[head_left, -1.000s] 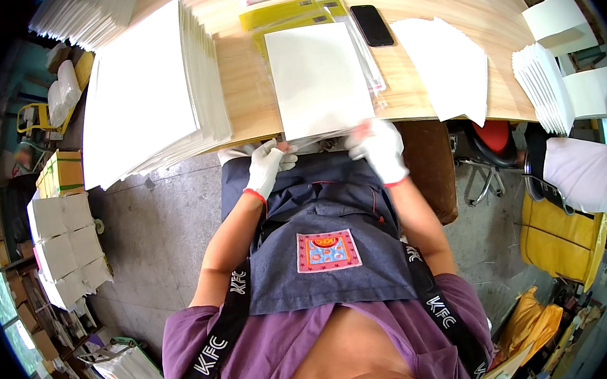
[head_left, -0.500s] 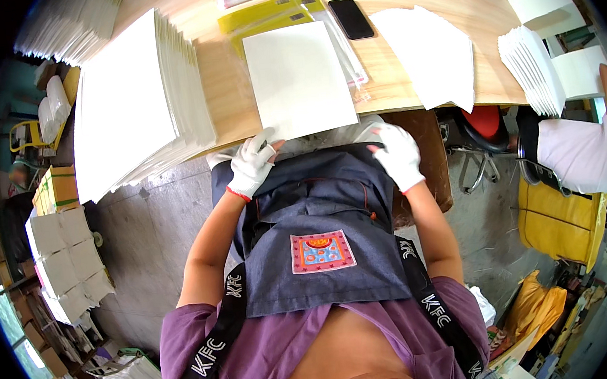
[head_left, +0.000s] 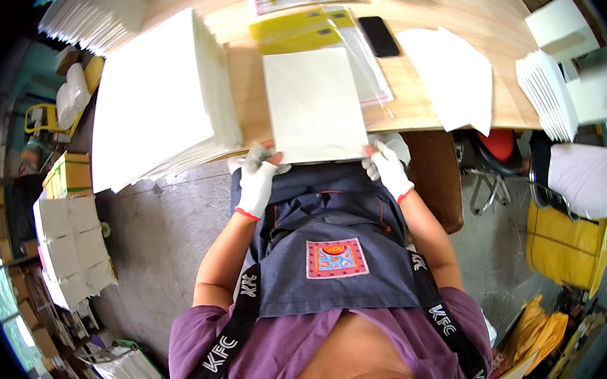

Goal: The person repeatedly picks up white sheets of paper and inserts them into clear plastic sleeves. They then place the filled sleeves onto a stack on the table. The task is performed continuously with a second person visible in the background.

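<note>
A white rectangular sheet (head_left: 315,106) lies at the table's front edge, its near side overhanging slightly toward my lap. My left hand (head_left: 257,182), in a white glove with bare fingertips, is closed at the sheet's near left corner, thumb against it. At the near right corner my right hand (head_left: 389,170), gloved the same way, pinches with thumb and fingers. Its curled fingers are partly hidden. Whether clear film covers the sheet I cannot tell. Under its far end lie yellow-printed clear plastic bags (head_left: 295,32).
A tall stack of white sheets (head_left: 153,94) stands left; more white sheets (head_left: 451,74) lie right. A black phone (head_left: 378,37) sits behind the bags. Folded white pieces (head_left: 547,95) are at the right edge, near another person's sleeve (head_left: 587,174). The wooden table (head_left: 248,73) ends before my apron.
Both hands have moved inward to the sheet's near corners, my right hand from well off to the side. The right fingers have closed. The whole view has shifted, with the table lower in it.
</note>
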Action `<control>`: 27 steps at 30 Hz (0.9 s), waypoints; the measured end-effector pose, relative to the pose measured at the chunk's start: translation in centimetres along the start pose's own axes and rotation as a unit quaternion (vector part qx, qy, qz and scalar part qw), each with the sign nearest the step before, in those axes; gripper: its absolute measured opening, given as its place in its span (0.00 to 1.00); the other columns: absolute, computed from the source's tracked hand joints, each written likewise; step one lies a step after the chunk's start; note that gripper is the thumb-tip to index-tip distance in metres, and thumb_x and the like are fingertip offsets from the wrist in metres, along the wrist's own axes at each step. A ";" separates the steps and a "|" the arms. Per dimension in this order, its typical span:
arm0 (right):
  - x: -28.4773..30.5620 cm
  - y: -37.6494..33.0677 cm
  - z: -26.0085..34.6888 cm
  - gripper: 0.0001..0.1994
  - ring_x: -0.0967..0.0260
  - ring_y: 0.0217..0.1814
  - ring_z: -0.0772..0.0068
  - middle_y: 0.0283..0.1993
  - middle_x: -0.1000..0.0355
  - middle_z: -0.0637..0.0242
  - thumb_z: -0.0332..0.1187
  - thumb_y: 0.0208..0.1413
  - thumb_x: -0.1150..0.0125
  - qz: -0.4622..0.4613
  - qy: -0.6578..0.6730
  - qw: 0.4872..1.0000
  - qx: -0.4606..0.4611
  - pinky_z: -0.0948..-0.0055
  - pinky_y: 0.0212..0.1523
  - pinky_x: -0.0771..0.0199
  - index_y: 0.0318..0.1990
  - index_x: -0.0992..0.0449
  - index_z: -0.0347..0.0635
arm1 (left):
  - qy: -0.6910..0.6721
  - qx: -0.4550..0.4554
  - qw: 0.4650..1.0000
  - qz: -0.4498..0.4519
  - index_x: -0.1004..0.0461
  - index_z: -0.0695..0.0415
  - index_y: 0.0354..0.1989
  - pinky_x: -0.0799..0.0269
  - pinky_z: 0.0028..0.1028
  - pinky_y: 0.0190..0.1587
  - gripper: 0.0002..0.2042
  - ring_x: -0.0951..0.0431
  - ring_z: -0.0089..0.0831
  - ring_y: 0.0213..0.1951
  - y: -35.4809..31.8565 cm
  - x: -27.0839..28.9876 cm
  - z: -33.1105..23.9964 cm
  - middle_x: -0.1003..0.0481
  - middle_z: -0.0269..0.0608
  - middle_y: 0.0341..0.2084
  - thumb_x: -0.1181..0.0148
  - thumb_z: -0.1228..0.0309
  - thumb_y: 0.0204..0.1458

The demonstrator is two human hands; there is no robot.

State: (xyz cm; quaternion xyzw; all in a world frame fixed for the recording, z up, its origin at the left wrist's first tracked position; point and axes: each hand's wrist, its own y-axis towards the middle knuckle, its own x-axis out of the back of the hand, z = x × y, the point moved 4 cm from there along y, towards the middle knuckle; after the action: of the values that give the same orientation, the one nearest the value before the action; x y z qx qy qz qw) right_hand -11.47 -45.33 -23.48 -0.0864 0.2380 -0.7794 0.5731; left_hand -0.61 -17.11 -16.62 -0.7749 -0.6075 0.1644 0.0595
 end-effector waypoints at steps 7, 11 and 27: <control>-8.2 -0.8 4.4 0.11 0.40 0.18 0.83 0.22 0.34 0.71 0.40 0.66 0.51 0.170 0.096 0.981 0.004 0.84 0.17 0.45 0.34 0.33 0.44 | 0.274 -0.192 0.942 -0.037 0.27 0.61 0.50 0.36 0.17 0.27 0.18 0.32 0.15 0.23 -7.8 3.0 -14.5 0.29 0.29 0.21 0.37 0.72 0.51; -18.3 -0.1 12.2 0.10 0.42 0.17 0.84 0.20 0.35 0.73 0.39 0.64 0.47 0.265 0.134 0.951 0.089 0.83 0.16 0.45 0.41 0.30 0.41 | 0.142 -0.362 0.888 -0.244 0.27 0.66 0.50 0.31 0.21 0.39 0.15 0.26 0.23 0.36 -9.7 9.0 -19.8 0.25 0.40 0.35 0.48 0.74 0.57; -1.7 2.0 13.3 0.09 0.26 0.33 0.68 0.34 0.26 0.61 0.36 0.59 0.44 -0.157 -0.346 0.862 0.335 0.68 0.32 0.27 0.41 0.28 0.42 | -0.061 -0.120 0.908 -0.397 0.36 0.60 0.60 0.37 0.35 0.59 0.20 0.31 0.35 0.54 -4.2 21.4 4.8 0.31 0.45 0.53 0.58 0.69 0.60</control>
State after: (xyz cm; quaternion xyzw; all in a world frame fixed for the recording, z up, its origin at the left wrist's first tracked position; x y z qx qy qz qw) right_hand -3.76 -47.83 -12.57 -0.1891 -0.2675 -0.8119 0.4832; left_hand -1.58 3.98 -23.85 -0.4600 -0.8822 0.0998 -0.0105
